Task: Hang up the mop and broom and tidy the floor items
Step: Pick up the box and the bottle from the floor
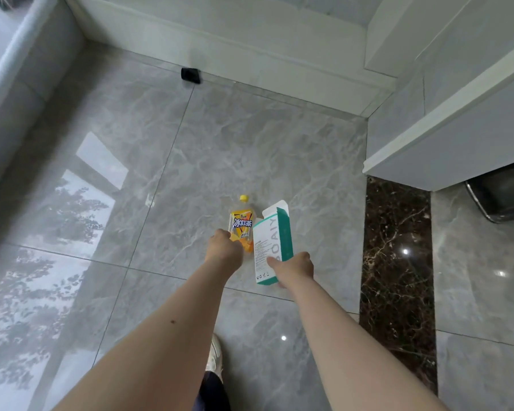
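Yellow-capped bottle (241, 225) sits clamped in our left hand (224, 247), the teal-and-white carton (272, 244) in our right hand (293, 266), both over the floor (190, 173); no mop or broom in sight.

The bottle (241, 223) is clear plastic with a yellow cap and an orange, yellow and blue label printed with Chinese characters. Its cap points away from the person, and its lower end is hidden behind the left hand (224, 247), which closes around it. Just beside it, to the right, is the box (272, 244), a tall white carton with teal sides and grey lettering; its top flap stands open at the far end. The right hand (293, 268) grips its near end. Bottle and box lie roughly parallel above the grey marble floor (190, 161), nearly touching.
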